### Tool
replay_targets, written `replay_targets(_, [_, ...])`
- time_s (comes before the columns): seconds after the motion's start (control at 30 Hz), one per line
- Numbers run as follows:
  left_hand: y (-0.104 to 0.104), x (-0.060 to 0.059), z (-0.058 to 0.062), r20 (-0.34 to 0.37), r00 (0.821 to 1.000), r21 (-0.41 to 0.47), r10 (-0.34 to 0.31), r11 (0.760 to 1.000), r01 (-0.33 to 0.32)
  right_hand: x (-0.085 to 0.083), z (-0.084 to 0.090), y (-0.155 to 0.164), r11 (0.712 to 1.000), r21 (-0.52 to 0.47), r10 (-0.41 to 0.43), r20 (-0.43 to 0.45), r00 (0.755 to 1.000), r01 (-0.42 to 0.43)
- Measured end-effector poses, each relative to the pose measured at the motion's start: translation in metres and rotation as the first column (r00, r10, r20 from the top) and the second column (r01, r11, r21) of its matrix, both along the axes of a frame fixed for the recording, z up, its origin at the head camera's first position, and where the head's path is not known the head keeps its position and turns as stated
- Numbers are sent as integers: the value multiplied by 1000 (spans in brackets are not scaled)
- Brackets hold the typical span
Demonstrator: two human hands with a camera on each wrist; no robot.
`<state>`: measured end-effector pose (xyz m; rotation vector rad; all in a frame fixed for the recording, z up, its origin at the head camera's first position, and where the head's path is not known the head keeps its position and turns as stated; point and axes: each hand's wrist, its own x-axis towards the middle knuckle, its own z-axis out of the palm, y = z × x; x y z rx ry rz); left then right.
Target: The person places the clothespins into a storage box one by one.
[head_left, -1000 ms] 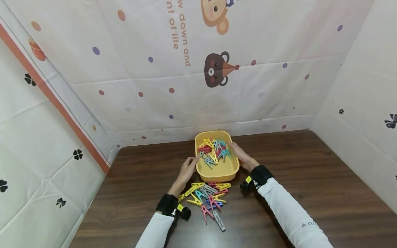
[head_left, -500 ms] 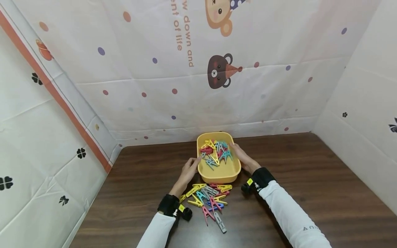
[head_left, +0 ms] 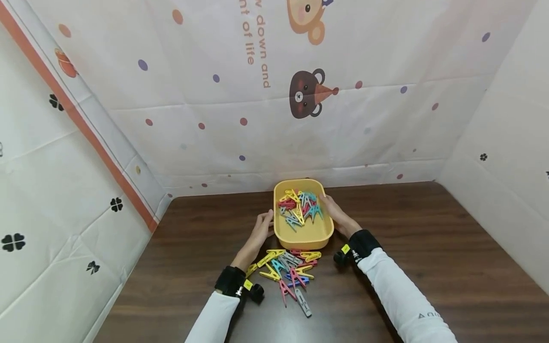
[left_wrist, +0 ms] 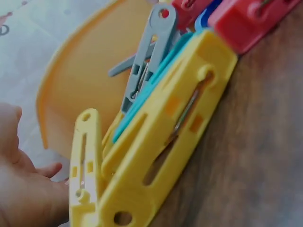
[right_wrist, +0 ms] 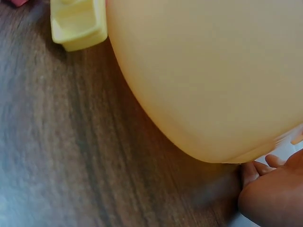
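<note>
At the bottom of the head view two white sleeves reach up from the lower edge over a dark wooden desk, each wrist wearing a black band. Just above them, in the lower middle of the frame, a loose pile of clothespins lies on the desk in yellow, red, blue, teal and grey; one grey pin sits lowest, a little apart from the rest. In the left wrist view a big yellow pin fills the centre, with teal and grey ones behind it.

Beyond the pile, at the centre of the frame, stands a yellow tub holding more pins heaped at its far end. The left hand rests against the tub's left wall with fingers fairly straight, grasping nothing. The right hand lies along the right rim, fingers extended against it, likewise not clenched. Farthest back, a white printed sheet with bears and dots rises behind the desk.
</note>
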<state>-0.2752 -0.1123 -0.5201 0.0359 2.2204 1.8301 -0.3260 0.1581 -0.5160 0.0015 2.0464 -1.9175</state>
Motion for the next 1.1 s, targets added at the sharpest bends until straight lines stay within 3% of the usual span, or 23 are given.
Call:
replay_targets(0.1, [-7, 5, 7, 20, 1000, -27, -13, 1000, 13, -1, 1, -2, 1000, 3, -4, 7, 1000, 4])
replay_targets(0.2, [-15, 14, 14, 38, 999, -142, -32, 989, 37, -1, 1, 0, 1000, 26, -11, 18, 1000, 11])
replay_targets(0.27, [-22, 22, 23, 16, 999, -248, -42, 968, 45, 0, 1, 0, 1000, 25, -12, 28, 1000, 11])
replay_targets(0.37, [-31, 35, 42, -95, 992, -399, -89, 916, 44, 0, 2, -1, 1000, 23, -9, 30, 1000, 8])
replay_targets(0.43, [-36, 45, 55, -199, 969, -476, -143, 879, 32, 0, 2, -1, 1000, 21, -13, 34, 999, 12])
replay_targets(0.5, [-39, 55, 65, -293, 932, -546, -211, 838, 18, 0, 2, -1, 1000, 22, -19, 33, 999, 18])
replay_targets(0.57, [-42, 68, 69, -344, 893, -621, -291, 784, 16, 0, 3, -2, 999, 18, -28, 35, 999, 27])
replay_targets(0.7, [-49, 99, 65, -320, 829, -731, -459, 676, 93, 1, 3, -3, 999, 17, -36, 37, 999, 35])
replay_targets(0.83, [-54, 128, 53, -253, 788, -789, -561, 591, 168, 0, 4, -3, 999, 20, -44, 44, 998, 43])
replay_targets(0.97, [-52, 146, 40, -274, 771, -837, -575, 538, 104, 0, 3, -2, 999, 29, -43, 42, 998, 41])
replay_targets(1.1, [-51, 154, 31, -338, 764, -851, -549, 525, 1, 0, 2, -1, 999, 28, -33, 36, 999, 32])
